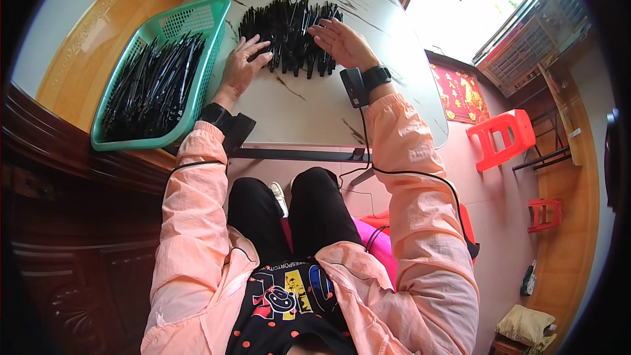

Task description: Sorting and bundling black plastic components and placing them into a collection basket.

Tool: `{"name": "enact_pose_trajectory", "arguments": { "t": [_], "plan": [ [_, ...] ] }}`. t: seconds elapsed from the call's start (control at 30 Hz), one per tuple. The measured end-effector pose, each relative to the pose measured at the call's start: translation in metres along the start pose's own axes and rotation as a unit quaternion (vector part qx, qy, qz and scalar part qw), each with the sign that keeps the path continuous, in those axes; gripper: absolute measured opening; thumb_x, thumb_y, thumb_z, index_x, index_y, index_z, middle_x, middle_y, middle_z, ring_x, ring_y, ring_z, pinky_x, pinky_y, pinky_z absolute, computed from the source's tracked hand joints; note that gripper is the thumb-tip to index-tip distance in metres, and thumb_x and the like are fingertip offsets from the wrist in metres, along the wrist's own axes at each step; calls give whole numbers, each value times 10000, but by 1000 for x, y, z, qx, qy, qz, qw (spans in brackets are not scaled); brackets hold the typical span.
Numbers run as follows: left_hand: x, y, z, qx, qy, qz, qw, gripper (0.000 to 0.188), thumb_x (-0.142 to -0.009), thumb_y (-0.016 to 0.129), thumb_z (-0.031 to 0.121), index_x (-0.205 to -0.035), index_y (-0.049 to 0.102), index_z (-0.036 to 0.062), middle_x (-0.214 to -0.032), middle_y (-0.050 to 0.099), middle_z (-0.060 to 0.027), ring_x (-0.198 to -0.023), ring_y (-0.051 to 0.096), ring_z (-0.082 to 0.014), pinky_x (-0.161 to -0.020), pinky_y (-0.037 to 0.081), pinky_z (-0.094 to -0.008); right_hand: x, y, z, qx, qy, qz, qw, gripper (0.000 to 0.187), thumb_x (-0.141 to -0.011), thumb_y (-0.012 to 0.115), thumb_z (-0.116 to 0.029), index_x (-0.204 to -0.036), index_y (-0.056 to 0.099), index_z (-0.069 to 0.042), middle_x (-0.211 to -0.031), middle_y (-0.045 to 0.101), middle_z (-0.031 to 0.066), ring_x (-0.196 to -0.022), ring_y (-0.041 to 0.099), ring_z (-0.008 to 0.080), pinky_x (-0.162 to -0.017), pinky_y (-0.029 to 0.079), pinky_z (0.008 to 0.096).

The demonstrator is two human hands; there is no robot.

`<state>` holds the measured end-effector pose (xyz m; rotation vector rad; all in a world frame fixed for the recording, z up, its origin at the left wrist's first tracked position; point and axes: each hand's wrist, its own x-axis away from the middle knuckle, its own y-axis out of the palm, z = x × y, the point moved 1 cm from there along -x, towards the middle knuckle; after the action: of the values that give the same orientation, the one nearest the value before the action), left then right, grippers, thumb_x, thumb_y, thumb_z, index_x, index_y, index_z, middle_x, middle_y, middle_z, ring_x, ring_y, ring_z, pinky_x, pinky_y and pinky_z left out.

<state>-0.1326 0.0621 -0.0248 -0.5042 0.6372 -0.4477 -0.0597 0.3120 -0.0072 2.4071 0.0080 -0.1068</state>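
Note:
A wide heap of long, thin, glossy black pieces (289, 36) lies on the marbled white table (289, 115); their exact kind is too small to tell. My left hand (243, 66) rests at the heap's left edge, fingers spread, with nothing seen in its grasp. At the right side, my right hand (343, 45) lies with its fingers stretched out over the pieces, touching or just above them. Most of the pieces point toward me, side by side. To the left stands a green plastic basket (213, 43), holding many similar black pieces.
Dark carved wooden furniture (85, 289) is at the lower left. Right of the table are a red plastic stool (503, 135), a smaller red stool (544, 215) and a red mat (463, 95) by the doorway. A cable (365, 138) hangs from my right wrist device.

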Motion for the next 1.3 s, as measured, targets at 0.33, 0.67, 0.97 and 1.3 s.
{"name": "enact_pose_trajectory", "arguments": {
  "t": [0.33, 0.67, 0.97, 1.3],
  "plan": [
    [-1, 2, 0, 27, -5, -9, 1000, 441, -790, 584, 354, -1159, 611, 114, -1370, 413, -150, -1350, 207, -330, -1090, 159, -416, 4, -20, -21, 77, -150, 75, 983, 391, -938, 459, -248, -1216, 435, 26, -1266, 479, 211, -1124, 508, 241, -921, 429, 288],
    [3, 1, 5, 18, -17, 7, 1000, 446, -771, 592, 386, -1141, 622, 140, -1332, 459, -133, -1317, 282, -337, -1085, 215, -392, 4, -20, -11, 214, -83, 205, 952, 673, -880, 450, -524, -1361, 350, -64, -1365, 397, 166, -1233, 380, 226, -1028, 243, 335],
    [3, -1, 8, 46, -22, 1, 999, 460, -782, 584, 383, -1157, 609, 118, -1340, 452, -134, -1327, 271, -320, -1087, 202, -378, 2, -24, -16, 158, -120, 202, 959, 644, -897, 425, -513, -1344, 365, -53, -1319, 448, 159, -1174, 445, 220, -989, 311, 331],
    [-1, -2, -5, 170, -35, 43, 984, 452, -855, 532, 317, -1186, 563, 10, -1300, 482, -151, -1280, 349, -246, -1075, 205, -331, 13, -25, -23, 54, -154, 148, 976, 489, -922, 416, -394, -1231, 442, -16, -1159, 554, 172, -927, 562, 213, -762, 454, 302]
  ]
}}
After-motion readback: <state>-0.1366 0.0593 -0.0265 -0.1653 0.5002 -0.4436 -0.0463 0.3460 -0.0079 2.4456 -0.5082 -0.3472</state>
